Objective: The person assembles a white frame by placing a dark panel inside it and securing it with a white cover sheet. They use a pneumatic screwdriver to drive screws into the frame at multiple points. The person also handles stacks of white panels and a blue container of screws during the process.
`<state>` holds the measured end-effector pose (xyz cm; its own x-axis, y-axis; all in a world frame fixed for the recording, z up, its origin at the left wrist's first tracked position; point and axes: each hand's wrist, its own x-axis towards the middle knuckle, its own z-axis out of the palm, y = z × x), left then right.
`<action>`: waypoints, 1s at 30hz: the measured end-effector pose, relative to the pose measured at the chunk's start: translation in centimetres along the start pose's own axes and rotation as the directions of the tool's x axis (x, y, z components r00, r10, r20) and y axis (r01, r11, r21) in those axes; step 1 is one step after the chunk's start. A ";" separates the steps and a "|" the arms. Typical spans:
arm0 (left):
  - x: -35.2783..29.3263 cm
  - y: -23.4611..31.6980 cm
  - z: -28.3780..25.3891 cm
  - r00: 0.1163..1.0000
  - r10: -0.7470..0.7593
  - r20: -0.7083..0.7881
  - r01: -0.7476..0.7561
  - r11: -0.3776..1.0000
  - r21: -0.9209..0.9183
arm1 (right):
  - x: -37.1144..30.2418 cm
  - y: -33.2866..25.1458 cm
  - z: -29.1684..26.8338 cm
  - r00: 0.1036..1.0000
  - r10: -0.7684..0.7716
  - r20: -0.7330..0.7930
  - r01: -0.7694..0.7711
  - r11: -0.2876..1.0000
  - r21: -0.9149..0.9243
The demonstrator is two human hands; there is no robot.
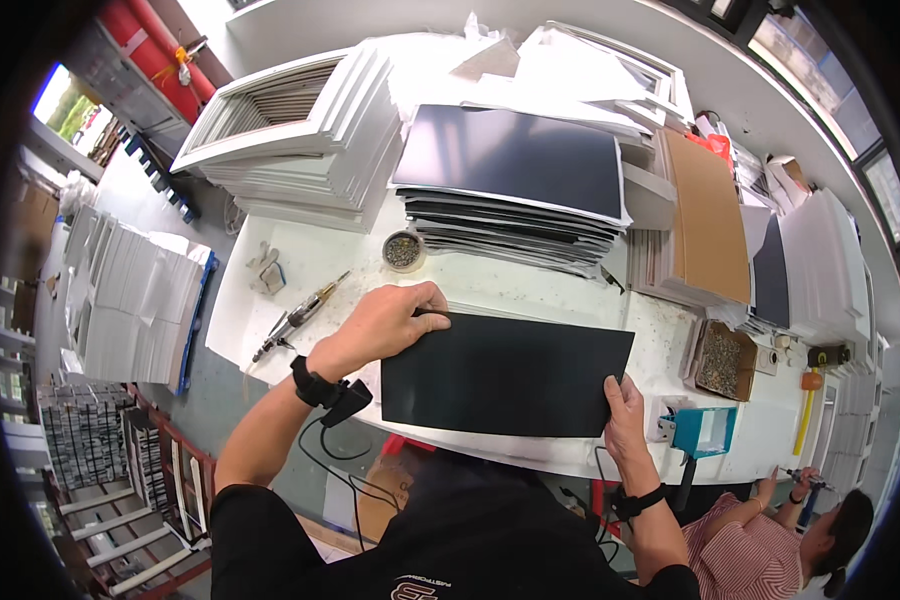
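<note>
Screwdriver-like tool (298, 320) is lying aslant on the white counter (320, 248), left of a round tub (403, 252) of small parts. Next, the left grip (402, 318) is pinching the black panel (495, 378) at its upper left corner, thumb on the face, fingers mostly hidden. The panel is spanning the counter's near edge, below a stack of dark sheets (510, 158); whether it is touching the counter, I cannot tell. It is looking thin, light and fairly stiff, its smooth face probably slippery and easily scuffed, so opposite edges are offering the best hold. The right grip (625, 422) is pinching its right edge near the lower corner. Farther right, a teal-framed object (705, 430) is standing near an open box (722, 360) of small parts.
</note>
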<state>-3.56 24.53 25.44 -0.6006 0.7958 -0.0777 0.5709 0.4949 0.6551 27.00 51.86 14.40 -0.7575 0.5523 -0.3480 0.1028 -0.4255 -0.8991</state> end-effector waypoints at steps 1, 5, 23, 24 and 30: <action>-0.3 -1.9 1.5 0.996 -0.059 -0.066 0.055 0.996 -0.063 | 0.1 1.1 -0.6 0.999 0.037 -0.035 -0.037 0.999 0.015; -3.8 -11.0 6.4 0.851 -0.424 -0.310 0.341 0.895 -0.288 | 1.8 3.9 -2.5 0.985 0.153 -0.080 -0.153 0.988 -0.003; -9.2 -16.9 15.0 0.831 -0.386 -0.400 0.365 0.922 -0.130 | 6.1 9.7 -1.0 0.967 0.212 -0.138 -0.213 0.977 0.010; -9.2 -16.8 15.0 0.836 -0.373 -0.402 0.357 0.927 -0.117 | 6.2 9.6 -0.8 0.967 0.215 -0.136 -0.216 0.976 0.008; -9.0 -16.9 14.8 0.849 -0.361 -0.385 0.332 0.933 -0.141 | 6.9 10.6 -1.0 0.956 0.228 -0.185 -0.235 0.972 -0.017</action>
<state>0.50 14.12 3.91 -0.9318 0.3629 -0.0128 0.2540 0.6766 0.6911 23.53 51.88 2.23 -0.5813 0.5634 -0.5871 0.2896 -0.5310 -0.7963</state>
